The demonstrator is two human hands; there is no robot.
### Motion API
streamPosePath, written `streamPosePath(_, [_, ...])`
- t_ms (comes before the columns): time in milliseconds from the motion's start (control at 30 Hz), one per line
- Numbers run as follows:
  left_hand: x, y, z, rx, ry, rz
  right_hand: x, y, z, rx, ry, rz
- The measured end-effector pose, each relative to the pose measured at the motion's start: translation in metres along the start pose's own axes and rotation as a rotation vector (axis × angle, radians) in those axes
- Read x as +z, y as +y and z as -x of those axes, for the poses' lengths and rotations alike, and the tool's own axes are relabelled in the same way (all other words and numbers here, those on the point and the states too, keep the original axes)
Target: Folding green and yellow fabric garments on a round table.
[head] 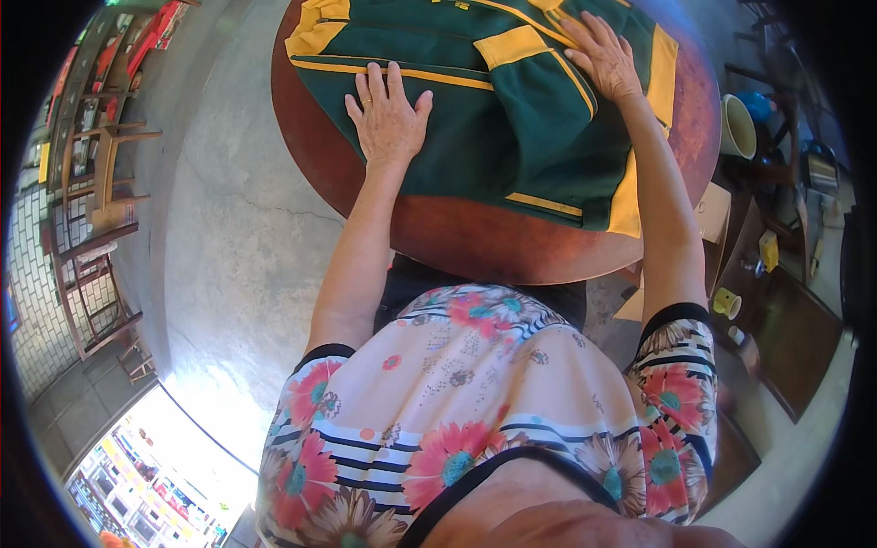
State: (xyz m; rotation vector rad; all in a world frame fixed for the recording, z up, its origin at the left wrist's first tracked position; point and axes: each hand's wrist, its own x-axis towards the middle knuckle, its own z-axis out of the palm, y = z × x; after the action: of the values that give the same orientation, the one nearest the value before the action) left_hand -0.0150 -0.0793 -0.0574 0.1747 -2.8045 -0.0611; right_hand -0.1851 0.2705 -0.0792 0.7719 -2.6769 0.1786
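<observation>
A dark green jacket (445, 137) with yellow trim lies spread on a round reddish-brown table (473, 240). My left hand (392, 127) rests palm down on its left part, fingers spread, fingertips at a long yellow stripe. A ring is on one finger. One sleeve (541, 89) is folded over the jacket's body, its yellow cuff (512, 46) pointing up and left. Beyond that sleeve, my right hand (606, 61) lies on the cloth near another yellow-striped part, fingers apart. A wide yellow band (625, 195) runs down the jacket's right edge. The jacket's top runs out of view.
Wooden chairs (109, 171) line the left side on a concrete floor (233, 205). At the right are a cream bucket (738, 127), a cardboard box (712, 212), a yellow cup (726, 303) and a dark wooden surface (795, 342). Bright light enters at the lower left.
</observation>
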Motion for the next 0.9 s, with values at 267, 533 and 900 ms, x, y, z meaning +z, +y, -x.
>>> streamPosePath(267, [-0.001, 0.004, -0.004, -0.019, -0.045, -0.01, -0.01, -0.016, -0.001, 0.152, -0.108, 0.193])
streamPosePath(533, [0.001, -0.005, -0.001, -0.02, -0.034, -0.011, -0.082, -0.205, -0.028, 0.062, -0.133, -0.073])
streamPosePath(900, [-0.006, 0.006, -0.004, -0.034, -0.099, 0.071, -0.126, -0.132, 0.085, 0.49, 0.25, -0.672])
